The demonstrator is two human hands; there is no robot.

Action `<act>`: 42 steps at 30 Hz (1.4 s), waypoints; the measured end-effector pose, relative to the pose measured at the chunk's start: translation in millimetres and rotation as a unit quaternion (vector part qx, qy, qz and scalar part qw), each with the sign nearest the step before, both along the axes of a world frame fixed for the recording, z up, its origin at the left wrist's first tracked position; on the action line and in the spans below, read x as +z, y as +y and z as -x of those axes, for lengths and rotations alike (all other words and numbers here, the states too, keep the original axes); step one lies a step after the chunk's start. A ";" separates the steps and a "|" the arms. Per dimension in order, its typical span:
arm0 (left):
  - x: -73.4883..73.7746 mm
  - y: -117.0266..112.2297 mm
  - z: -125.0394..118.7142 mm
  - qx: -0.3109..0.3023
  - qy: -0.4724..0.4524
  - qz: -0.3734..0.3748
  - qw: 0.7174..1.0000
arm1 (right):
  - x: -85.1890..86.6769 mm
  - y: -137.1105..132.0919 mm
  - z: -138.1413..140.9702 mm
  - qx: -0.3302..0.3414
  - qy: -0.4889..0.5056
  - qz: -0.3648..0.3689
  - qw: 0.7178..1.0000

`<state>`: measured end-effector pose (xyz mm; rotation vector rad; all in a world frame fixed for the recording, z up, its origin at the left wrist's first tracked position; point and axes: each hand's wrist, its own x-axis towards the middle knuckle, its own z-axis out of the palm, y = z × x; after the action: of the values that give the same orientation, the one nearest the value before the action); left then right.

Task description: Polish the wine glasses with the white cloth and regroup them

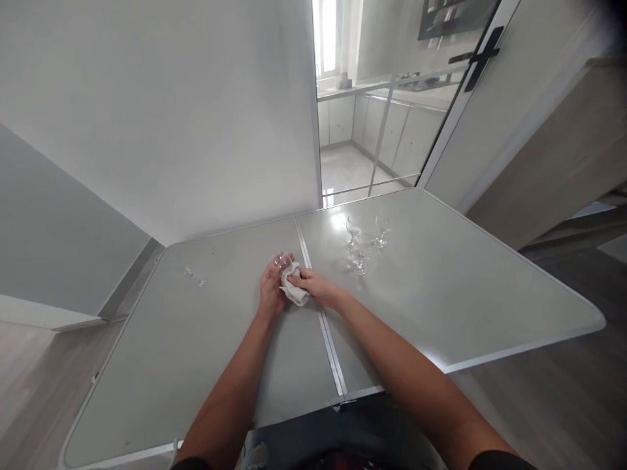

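Note:
My left hand (271,287) is wrapped around a clear stemmed glass (283,264), held over the middle of the grey folding table (196,365). My right hand (313,284) grips a crumpled white cloth (295,294) and presses it against the glass. Both hands meet just left of the table's centre seam. Three more clear stemmed glasses stand further back on the right half: one (353,232), one (381,230) and one (360,261) nearest to my right hand.
A white wall rises behind the table's left half. An open doorway (372,117) behind the right half shows a kitchen with cabinets. A white door with a black handle (482,55) stands at the right. Small drops or specks (194,277) lie on the table's left side.

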<state>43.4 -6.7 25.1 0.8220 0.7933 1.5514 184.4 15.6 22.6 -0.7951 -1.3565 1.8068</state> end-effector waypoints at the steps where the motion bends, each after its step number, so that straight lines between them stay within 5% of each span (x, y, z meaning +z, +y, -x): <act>1: -2.2 1.5 0.6 0.021 0.006 -0.011 1.000 | 0.8 -0.3 -1.0 0.003 -0.039 -0.043 0.998; 3: -6.6 4.6 1.3 0.063 0.015 -0.040 0.997 | 2.8 -1.1 -1.3 -0.033 -0.142 -0.169 0.975; 5: -9.7 6.9 1.7 0.092 0.019 -0.058 0.994 | 4.2 -2.0 1.1 -0.118 -0.230 -0.303 0.917; 7: -11.3 7.8 2.9 0.096 0.013 -0.057 0.994 | 3.9 -2.7 5.0 -0.163 -0.266 -0.364 0.878; 9: -12.0 7.7 5.0 0.081 -0.002 -0.046 0.996 | 2.2 -2.5 8.7 -0.132 -0.250 -0.317 0.905; 12: -13.4 6.9 8.9 0.058 -0.029 -0.021 0.998 | -0.3 -1.2 9.4 -0.017 -0.134 -0.104 0.985; 15: -14.4 6.6 11.3 0.048 -0.044 -0.012 0.998 | 1.0 -0.5 4.6 0.062 -0.045 0.010 0.997; 18: -13.5 6.9 11.1 0.053 -0.029 -0.039 0.997 | 4.6 -1.8 1.3 0.023 -0.161 -0.136 0.977; 20: -12.2 7.6 10.1 0.064 -0.016 -0.059 0.996 | 6.0 -3.5 2.2 -0.067 -0.260 -0.281 0.921; 22: -10.8 9.0 9.9 0.074 -0.012 -0.068 0.995 | 5.7 -4.6 4.1 -0.144 -0.292 -0.352 0.878; 27: -7.9 13.6 15.5 0.112 -0.034 -0.068 0.991 | 2.1 1.8 0.0 -0.383 -0.193 -0.208 0.879; 29: -6.7 14.8 17.8 0.136 -0.042 -0.081 0.986 | 1.8 5.0 -1.8 -0.428 -0.142 -0.130 0.883; 32: -4.7 15.1 16.9 0.150 -0.035 -0.104 0.983 | 2.9 4.6 2.9 -0.322 0.004 0.015 0.947; 35: -2.9 13.2 12.0 0.133 -0.018 -0.120 0.984 | 2.7 0.5 11.5 -0.218 0.111 0.092 0.965; 42: -1.4 8.2 4.3 0.118 0.020 -0.122 0.985 | -7.1 0.9 8.3 -0.313 -0.033 0.009 0.949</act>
<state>39.1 1.5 23.7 0.9657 0.7599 1.8753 176.2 16.5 15.5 -1.1495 -0.9723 1.2970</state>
